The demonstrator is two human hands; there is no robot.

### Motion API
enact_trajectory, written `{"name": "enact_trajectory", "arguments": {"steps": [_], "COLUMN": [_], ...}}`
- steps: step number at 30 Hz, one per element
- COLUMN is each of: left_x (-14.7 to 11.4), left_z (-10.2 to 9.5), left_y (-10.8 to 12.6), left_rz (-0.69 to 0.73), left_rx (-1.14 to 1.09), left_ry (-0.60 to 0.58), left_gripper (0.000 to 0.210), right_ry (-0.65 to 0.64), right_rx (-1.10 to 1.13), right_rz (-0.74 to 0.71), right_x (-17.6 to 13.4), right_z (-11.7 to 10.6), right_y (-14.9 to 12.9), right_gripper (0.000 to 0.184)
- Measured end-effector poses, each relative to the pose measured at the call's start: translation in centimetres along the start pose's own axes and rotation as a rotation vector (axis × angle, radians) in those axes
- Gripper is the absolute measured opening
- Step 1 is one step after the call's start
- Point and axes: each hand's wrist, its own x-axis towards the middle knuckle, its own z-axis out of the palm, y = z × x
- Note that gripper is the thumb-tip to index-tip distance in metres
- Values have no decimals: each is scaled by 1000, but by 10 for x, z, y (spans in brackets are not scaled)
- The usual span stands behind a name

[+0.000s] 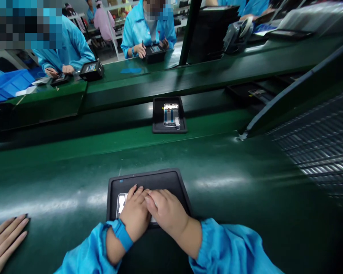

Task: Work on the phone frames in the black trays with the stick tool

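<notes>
Over the near tray [157, 179], left hand [135, 217]: fingers slightly apart across the phone part [121, 201]
Right hand [168, 211]: fingers curled together; pinching anything, cannot tell
Phone part: in that tray, partly covered
Farther tray [158, 121]: another phone part [171, 114]

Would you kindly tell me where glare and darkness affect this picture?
Head view: pale glare streaks the green workbench on both sides of the black tray; head view, lower right: the picture falls off into near-black shadow.
</notes>
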Motion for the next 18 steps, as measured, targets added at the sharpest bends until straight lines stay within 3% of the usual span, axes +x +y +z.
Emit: {"name": "enact_trajectory", "arguments": {"steps": [3,8,18], "left_x": [3,12,20], "left_z": [0,-4,-5], "left_y": [-2,-8,-8], "left_rz": [-32,-43,-184], "left_rx": [-22,23,-65], "left_ry": [24,11,-61], "left_gripper": [39,27,27], "right_ry": [64,285,292], "right_rx": [148,648,705], "right_rz": [66,613,718], "right_x": [4,0,-1], "right_z": [2,-2,-3], "right_y": [4,19,16], "right_gripper": [39,39,43]}}
